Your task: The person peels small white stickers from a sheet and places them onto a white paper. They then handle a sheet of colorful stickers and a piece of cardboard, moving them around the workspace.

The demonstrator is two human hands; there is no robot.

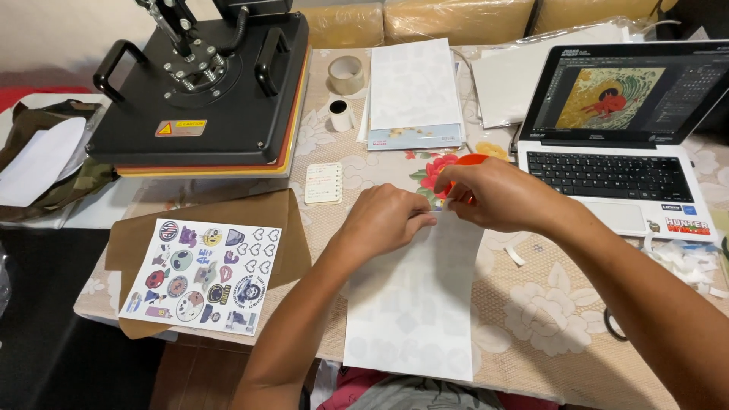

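Our left hand [391,220] and right hand [493,193] pinch the far edge of the white sheet [414,304] | it lies on the surface [547,319] before us | thin, floppy, creases easily; best held by corners.

white sheet [414,304] | long, flat on floral tablecloth | far end pinched | orange scissors [467,163] at that edge

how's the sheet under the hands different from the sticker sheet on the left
The long white sheet looks nearly blank, with only faint pale shapes; the sticker sheet is full of coloured designs and heart outlines. The long white sheet lies straight on the floral tablecloth, both hands at its top edge; the sticker sheet lies tilted on brown paper, untouched. The white sheet is longer. Both lie flat.
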